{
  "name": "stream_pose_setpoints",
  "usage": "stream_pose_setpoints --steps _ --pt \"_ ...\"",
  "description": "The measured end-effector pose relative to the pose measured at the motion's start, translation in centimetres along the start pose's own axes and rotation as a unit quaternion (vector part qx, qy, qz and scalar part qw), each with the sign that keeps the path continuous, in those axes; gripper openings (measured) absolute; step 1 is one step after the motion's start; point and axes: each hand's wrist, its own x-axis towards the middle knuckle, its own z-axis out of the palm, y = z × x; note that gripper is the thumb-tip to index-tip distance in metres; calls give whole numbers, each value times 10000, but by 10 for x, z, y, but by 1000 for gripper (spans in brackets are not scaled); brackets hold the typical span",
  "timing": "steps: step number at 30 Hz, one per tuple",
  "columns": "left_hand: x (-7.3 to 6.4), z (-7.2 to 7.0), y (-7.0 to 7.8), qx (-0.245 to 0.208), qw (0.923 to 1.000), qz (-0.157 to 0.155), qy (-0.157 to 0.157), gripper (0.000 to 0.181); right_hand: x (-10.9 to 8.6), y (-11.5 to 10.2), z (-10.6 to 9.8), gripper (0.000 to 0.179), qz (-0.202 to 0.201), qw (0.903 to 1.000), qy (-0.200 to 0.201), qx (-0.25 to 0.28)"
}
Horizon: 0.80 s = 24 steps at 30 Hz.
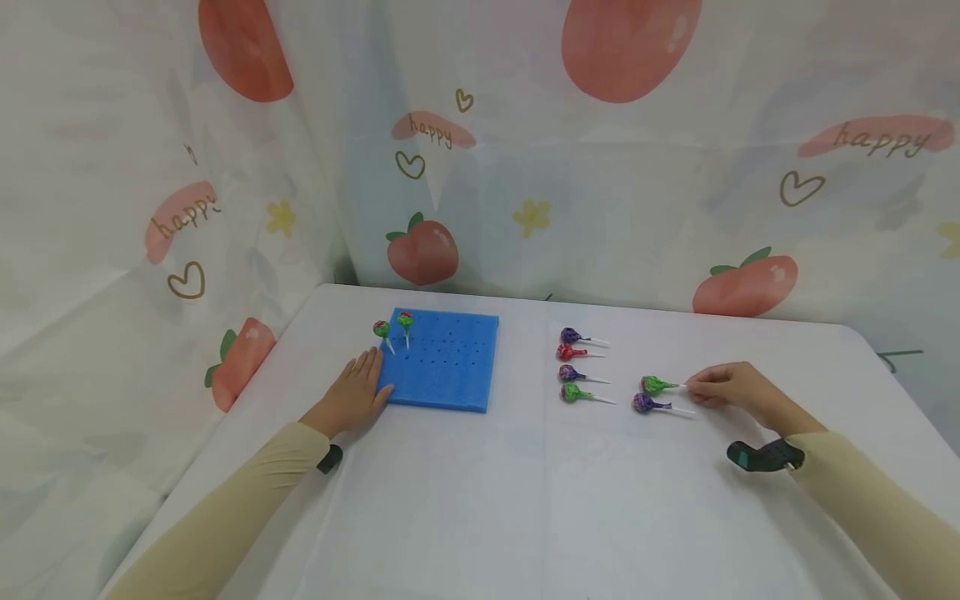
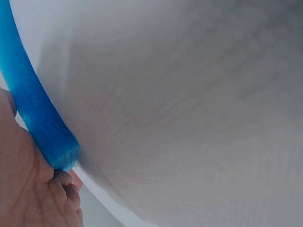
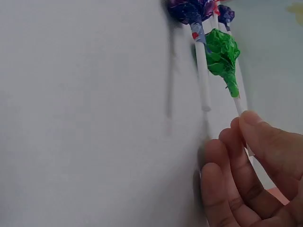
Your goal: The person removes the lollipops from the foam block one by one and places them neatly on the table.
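A blue foam board with rows of small holes lies flat on the table. Two green lollipops, one at the board's corner and one beside it, stand in its upper left part. My left hand rests against the board's left edge, fingers straight and thumb near the lower corner. Thumb and fingertips of my right hand pinch the white stick of a green lollipop. Just beside that one lies a purple lollipop, untouched.
Between board and right hand, a column of lollipops lies sticks to the right: purple, red, purple and green. A printed cloth hangs behind the white table and along its left side.
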Motion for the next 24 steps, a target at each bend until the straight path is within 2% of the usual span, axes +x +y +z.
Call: stream_pose_setpoints --steps 7,14,19,24 --pt "2 1 -1 -24 10000 -12 -10 66 7 -6 8 43 -307 9982 139 -494" --pt "2 4 0 -32 10000 -9 22 66 13 -6 7 34 -368 9974 94 -613" --pt "1 3 0 -38 10000 -15 17 66 10 -3 4 37 -483 9971 63 -589" --pt "2 3 -1 -25 10000 4 35 65 7 2 -1 47 -531 9978 -168 -369"
